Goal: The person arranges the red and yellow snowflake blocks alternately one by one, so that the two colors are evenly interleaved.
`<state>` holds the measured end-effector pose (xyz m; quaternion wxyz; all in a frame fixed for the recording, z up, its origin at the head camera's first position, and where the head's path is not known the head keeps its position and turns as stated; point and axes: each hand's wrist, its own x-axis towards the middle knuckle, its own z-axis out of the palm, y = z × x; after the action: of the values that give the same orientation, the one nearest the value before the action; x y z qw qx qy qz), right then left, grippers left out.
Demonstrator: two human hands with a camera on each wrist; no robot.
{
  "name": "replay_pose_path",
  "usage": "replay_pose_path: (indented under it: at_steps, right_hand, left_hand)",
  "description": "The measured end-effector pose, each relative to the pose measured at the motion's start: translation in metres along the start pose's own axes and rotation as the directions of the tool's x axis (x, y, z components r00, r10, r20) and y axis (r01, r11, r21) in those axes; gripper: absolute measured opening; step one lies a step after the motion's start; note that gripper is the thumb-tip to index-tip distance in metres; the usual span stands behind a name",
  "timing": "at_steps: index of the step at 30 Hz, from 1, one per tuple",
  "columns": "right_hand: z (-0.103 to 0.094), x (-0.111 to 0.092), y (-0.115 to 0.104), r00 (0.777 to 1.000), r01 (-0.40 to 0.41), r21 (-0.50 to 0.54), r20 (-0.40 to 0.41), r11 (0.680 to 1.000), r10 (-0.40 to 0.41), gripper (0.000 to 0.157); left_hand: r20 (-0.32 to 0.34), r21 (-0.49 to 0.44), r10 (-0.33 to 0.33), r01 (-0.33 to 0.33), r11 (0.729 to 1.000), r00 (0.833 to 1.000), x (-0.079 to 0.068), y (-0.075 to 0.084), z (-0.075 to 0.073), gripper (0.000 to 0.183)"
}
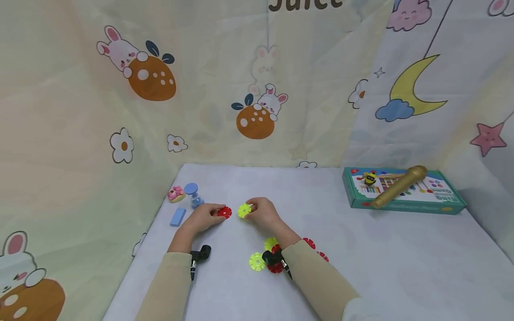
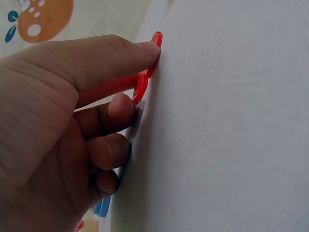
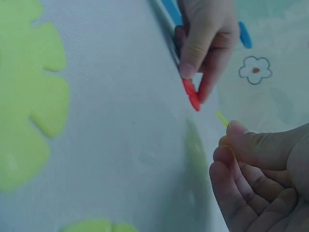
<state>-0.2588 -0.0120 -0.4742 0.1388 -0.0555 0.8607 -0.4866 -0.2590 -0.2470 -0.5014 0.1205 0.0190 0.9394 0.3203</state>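
My left hand (image 1: 202,217) pinches a red notched plastic disc (image 1: 225,212) between thumb and index finger. In the left wrist view the red disc (image 2: 141,87) shows nearly edge-on, close over the white table, with the other fingers curled below. A short way to the right, my right hand (image 1: 264,212) pinches a yellow-green notched disc (image 1: 244,210) by its edge. The right wrist view shows this yellow disc (image 3: 221,117) as a thin sliver at the fingertips, with a gap between it and the red one. Both discs face each other at about the same height.
Several loose discs, a yellow one (image 1: 257,261) and a red one (image 1: 275,268) among them, lie near my right wrist. Left stand a blue sandglass (image 1: 194,196), a blue block (image 1: 178,217) and a pink figure (image 1: 176,194). A gold microphone (image 1: 399,187) lies on a green box (image 1: 405,208).
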Motion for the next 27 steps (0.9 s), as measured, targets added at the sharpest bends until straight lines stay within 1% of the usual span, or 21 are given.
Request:
replay_pose_path:
  at_steps: [5, 8, 10, 12, 15, 20, 24, 27]
  right_hand:
    - [0.014, 0.006, 0.001, 1.000, 0.017, -0.103, -0.011, 0.995, -0.019, 0.043]
    - [0.021, 0.008, 0.004, 0.998, 0.034, -0.189, -0.036, 0.981, -0.042, 0.045]
    - [0.024, 0.008, 0.005, 0.997, 0.029, -0.229, -0.059, 0.973, -0.043, 0.044]
    - [0.026, 0.007, 0.005, 0.996, 0.009, -0.249, -0.084, 0.969, -0.030, 0.041]
    - [0.029, 0.007, 0.005, 0.995, -0.011, -0.255, -0.096, 0.967, -0.014, 0.035]
    - [0.032, 0.008, 0.004, 0.995, 0.014, -0.301, -0.088, 0.954, -0.043, 0.033]
    - [0.031, 0.007, 0.004, 0.995, 0.012, -0.301, -0.093, 0.954, -0.042, 0.033]
    - [0.030, 0.005, 0.003, 0.995, 0.018, -0.288, -0.086, 0.957, -0.044, 0.032]
  left_hand:
    - [0.006, 0.003, 0.005, -0.005, 1.000, 1.000, -0.002, 0.004, 0.000, 0.050]
    - [0.005, 0.000, 0.009, -0.009, 1.000, 1.000, -0.003, 0.005, -0.001, 0.050]
    - [0.004, -0.001, 0.007, -0.007, 1.000, 1.000, -0.004, 0.006, -0.002, 0.049]
    - [0.004, 0.004, 0.003, -0.003, 1.000, 1.000, -0.004, 0.006, -0.002, 0.049]
    - [0.005, 0.010, -0.008, 0.008, 1.000, 1.000, -0.005, 0.006, -0.002, 0.049]
    - [0.006, 0.016, -0.024, 0.024, 1.000, 1.000, -0.006, 0.007, -0.004, 0.052]
    - [0.006, -0.001, 0.005, -0.005, 1.000, 1.000, -0.005, 0.017, -0.003, 0.056]
    - [0.010, 0.001, 0.053, -0.053, 0.999, 0.999, -0.004, 0.027, 0.002, 0.056]
